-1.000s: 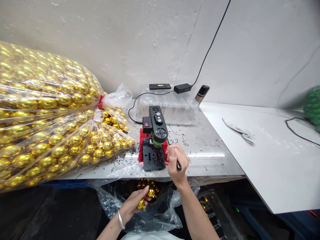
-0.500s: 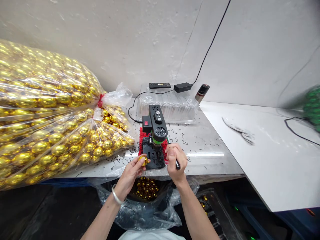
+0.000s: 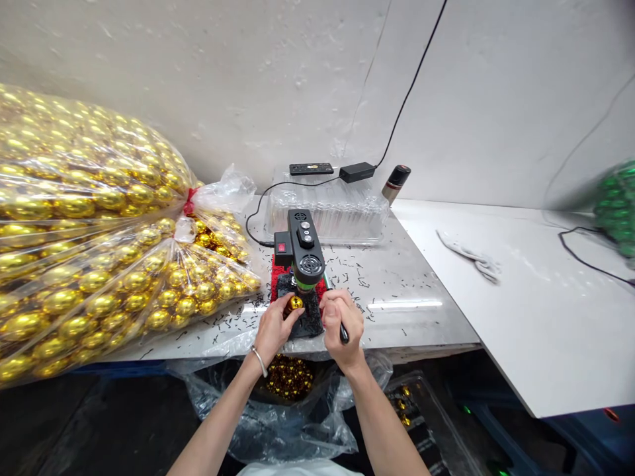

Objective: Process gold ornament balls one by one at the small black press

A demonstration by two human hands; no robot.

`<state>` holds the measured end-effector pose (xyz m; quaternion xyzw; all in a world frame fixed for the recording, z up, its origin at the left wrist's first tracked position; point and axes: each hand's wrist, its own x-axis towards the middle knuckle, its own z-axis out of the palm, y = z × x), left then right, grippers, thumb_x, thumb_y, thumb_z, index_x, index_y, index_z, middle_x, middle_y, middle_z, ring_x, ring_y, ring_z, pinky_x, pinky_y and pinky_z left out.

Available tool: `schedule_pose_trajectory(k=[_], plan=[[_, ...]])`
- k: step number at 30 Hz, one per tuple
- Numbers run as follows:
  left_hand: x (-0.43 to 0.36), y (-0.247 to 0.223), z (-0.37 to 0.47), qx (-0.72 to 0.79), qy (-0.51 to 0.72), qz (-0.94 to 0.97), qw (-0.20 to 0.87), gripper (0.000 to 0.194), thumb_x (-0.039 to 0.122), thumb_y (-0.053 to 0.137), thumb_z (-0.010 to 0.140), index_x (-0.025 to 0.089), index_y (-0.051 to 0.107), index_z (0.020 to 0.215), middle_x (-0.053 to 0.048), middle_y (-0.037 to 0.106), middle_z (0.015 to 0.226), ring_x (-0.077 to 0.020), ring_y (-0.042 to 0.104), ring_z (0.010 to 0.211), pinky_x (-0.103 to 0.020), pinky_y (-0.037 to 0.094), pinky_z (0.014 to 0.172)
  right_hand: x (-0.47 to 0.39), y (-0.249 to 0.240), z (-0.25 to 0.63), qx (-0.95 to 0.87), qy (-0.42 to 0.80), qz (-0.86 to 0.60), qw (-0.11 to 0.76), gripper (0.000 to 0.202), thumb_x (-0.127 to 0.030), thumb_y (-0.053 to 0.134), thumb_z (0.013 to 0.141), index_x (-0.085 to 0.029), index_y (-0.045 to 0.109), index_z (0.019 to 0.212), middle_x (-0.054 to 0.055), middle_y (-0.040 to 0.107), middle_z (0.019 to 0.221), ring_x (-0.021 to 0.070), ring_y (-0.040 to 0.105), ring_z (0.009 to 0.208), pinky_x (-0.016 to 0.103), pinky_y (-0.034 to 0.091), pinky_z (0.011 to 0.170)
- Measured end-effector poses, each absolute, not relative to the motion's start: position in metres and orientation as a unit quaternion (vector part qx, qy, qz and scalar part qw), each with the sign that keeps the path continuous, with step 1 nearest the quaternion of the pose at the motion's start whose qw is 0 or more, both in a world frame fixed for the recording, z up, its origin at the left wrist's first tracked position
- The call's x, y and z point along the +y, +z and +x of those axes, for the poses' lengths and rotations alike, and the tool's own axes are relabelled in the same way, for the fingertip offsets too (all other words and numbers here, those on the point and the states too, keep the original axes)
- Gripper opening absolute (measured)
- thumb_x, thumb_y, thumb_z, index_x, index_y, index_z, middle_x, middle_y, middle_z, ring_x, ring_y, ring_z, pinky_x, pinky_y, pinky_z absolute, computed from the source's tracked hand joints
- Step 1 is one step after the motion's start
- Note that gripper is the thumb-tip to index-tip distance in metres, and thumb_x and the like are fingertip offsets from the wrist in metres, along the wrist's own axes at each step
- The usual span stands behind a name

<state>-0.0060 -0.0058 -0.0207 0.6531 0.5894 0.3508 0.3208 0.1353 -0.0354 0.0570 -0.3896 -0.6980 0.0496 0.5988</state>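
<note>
My left hand (image 3: 276, 325) pinches a shiny gold ball (image 3: 294, 303) between thumb and fingers, just in front of the head of a small black press-like machine (image 3: 306, 248). A dark mark shows on the ball's upper face. My right hand (image 3: 343, 324) is wrapped around the machine's lever handle (image 3: 344, 333), whose black grip end pokes out below the fist. Under the machine's head lies a black slotted base plate (image 3: 310, 324) on a red mat (image 3: 274, 289). Below the table edge, an open plastic-lined container holds many gold balls (image 3: 290, 377).
A big clear bag of gold balls (image 3: 89, 218) fills the left side. Behind the machine stand a clear plastic tray (image 3: 342, 221), a power adapter (image 3: 357, 172), a remote (image 3: 311, 168) and a spray can (image 3: 396, 183). A glove (image 3: 469, 256) lies on the white table (image 3: 536, 317); black shavings litter the metal top.
My left hand has moved forward and slightly right, bringing the gold ball close to the machine's head and turning it. My right hand keeps its grip on the lever. The view has shifted slightly.
</note>
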Motion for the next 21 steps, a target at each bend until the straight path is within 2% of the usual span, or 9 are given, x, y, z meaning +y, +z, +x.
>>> schedule_pose_trajectory(k=[5,9,15,21], plan=[[-0.003,-0.027,-0.002,0.552,0.360,0.718,0.225,0.032,0.033,0.059,0.086,0.017,0.064,0.113,-0.011,0.069,0.109,-0.0253,0.063,0.100,-0.039,0.048,0.090,-0.035,0.056,0.136,-0.701,0.050,-0.386,0.598,0.027,-0.009,0.038,0.089,-0.020,0.048,0.067,0.002,0.051,0.064,0.0143,0.053,0.068,0.028,0.042,0.059],[-0.005,-0.035,-0.003,0.550,0.355,0.736,0.172,0.034,0.036,0.060,0.086,0.018,0.064,0.115,-0.012,0.069,0.110,-0.0265,0.060,0.102,-0.043,0.044,0.092,-0.034,0.055,0.136,-0.705,0.042,-0.381,0.597,0.025,-0.007,0.038,0.089,-0.020,0.047,0.069,0.001,0.052,0.064,0.0141,0.053,0.069,0.028,0.043,0.059],[-0.004,-0.039,-0.002,0.558,0.353,0.733,0.163,0.031,0.034,0.060,0.087,0.021,0.065,0.115,-0.010,0.067,0.112,-0.0259,0.055,0.105,-0.044,0.041,0.095,-0.035,0.044,0.137,-0.703,0.044,-0.378,0.601,0.025,-0.009,0.037,0.089,-0.020,0.047,0.070,0.002,0.053,0.066,0.0148,0.054,0.070,0.028,0.043,0.059],[-0.004,-0.040,-0.001,0.561,0.354,0.729,0.168,0.030,0.035,0.060,0.086,0.022,0.066,0.112,-0.009,0.067,0.110,-0.0253,0.056,0.103,-0.042,0.042,0.093,-0.029,0.016,0.137,-0.711,0.017,-0.351,0.609,0.027,-0.019,0.033,0.094,-0.021,0.046,0.070,0.003,0.053,0.072,0.0145,0.051,0.066,0.031,0.044,0.060]])
